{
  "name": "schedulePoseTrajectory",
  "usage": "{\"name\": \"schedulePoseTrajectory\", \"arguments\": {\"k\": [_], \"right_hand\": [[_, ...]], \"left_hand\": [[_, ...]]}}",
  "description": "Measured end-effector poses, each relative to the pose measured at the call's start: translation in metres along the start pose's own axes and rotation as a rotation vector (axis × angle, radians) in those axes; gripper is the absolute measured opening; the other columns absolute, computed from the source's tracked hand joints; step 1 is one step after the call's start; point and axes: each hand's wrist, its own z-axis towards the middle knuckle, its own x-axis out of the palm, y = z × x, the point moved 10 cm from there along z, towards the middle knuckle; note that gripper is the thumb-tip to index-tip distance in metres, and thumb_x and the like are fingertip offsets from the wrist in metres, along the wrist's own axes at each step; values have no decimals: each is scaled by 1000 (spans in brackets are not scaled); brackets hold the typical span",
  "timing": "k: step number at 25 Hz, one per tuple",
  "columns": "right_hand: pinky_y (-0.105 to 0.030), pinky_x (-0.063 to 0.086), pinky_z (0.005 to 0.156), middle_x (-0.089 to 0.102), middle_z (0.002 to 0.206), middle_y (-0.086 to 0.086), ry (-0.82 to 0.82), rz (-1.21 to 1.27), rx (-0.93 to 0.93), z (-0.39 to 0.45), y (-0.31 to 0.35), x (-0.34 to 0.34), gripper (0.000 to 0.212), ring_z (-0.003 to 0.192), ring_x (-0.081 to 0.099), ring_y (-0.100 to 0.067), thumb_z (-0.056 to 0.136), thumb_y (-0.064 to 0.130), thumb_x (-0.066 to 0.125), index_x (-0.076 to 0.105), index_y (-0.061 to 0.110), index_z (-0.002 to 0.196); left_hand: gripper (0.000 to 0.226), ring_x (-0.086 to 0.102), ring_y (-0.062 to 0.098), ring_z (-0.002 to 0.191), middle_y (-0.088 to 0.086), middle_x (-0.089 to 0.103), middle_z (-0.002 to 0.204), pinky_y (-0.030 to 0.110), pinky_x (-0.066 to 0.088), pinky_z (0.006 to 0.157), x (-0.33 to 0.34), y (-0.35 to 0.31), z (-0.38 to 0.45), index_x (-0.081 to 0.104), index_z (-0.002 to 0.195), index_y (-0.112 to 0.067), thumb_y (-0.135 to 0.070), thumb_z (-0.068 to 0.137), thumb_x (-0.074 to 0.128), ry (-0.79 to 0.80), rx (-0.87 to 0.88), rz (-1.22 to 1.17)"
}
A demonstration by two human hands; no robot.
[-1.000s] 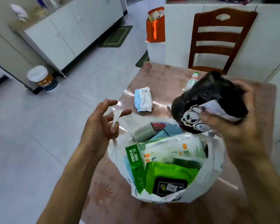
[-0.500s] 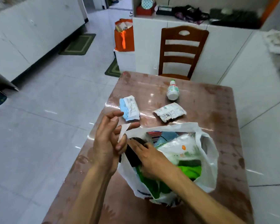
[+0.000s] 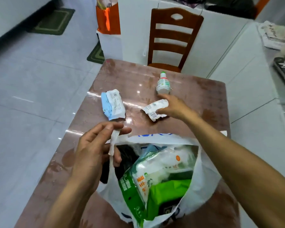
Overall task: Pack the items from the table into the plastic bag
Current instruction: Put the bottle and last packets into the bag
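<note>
Right hand (image 3: 170, 106) reached forward over the table (image 3: 196, 89), fingers spread and curled around the near end of a small crumpled white packet (image 3: 155, 108) — thumb below its near edge, forefinger along its far edge, touching but seemingly not yet clamped. Packet lying flat, long axis running from near-left to far-right, its right end tucked under the palm, its torn-looking left end pointing back toward the bag. Left hand (image 3: 95, 150) held back at the near side, pinching one handle strip (image 3: 113, 140) of the white plastic bag (image 3: 202, 183) between thumb and fingers, keeping the mouth pulled open and upward. Bag sitting on the near part of the table, already stuffed with green and white packs and something dark at its left. Hands well apart, the right far forward, the left at the bag. Right hand clearly the nearer to the packet; a short draw back and down toward the open mouth probably called for next. Left on the table besides: a blue-and-white wipes pack (image 3: 113, 104), beyond the left hand, long axis roughly fore-and-aft, and a small white bottle (image 3: 162, 83) with green label — upright just beyond the right hand's fingertips, near the chair (image 3: 174, 38).
</note>
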Motion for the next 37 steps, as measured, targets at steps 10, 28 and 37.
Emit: {"name": "schedulePoseTrajectory", "arguments": {"k": [10, 28, 37], "right_hand": [[-47, 43, 94, 51, 140, -10, 84, -621, -78, 95, -47, 109, 60, 121, 52, -38, 86, 33, 62, 40, 18, 140], [-21, 46, 82, 70, 105, 0, -705, 210, -434, -264, 110, -29, 37, 96, 59, -10, 82, 7, 57, 66, 6, 118], [-62, -18, 113, -30, 157, 9, 166, -374, 81, -213, 67, 130, 83, 146, -30, -28, 90, 61, 34, -29, 49, 142]], "left_hand": [[40, 29, 15, 40, -10, 72, 68, 19, 46, 68, 0, 54, 23, 73, 107, -21, -42, 97, 40, -164, -118, 204], [49, 23, 8, 35, 9, 73, 114, 27, 15, 40, -15, -2, -15, 68, 114, -7, -44, 95, 42, -54, 137, -176], [44, 53, 5, 44, 9, 76, 102, 12, 35, 40, -7, -17, -43, 68, 117, -16, -41, 90, 43, 359, 78, -51]]}}
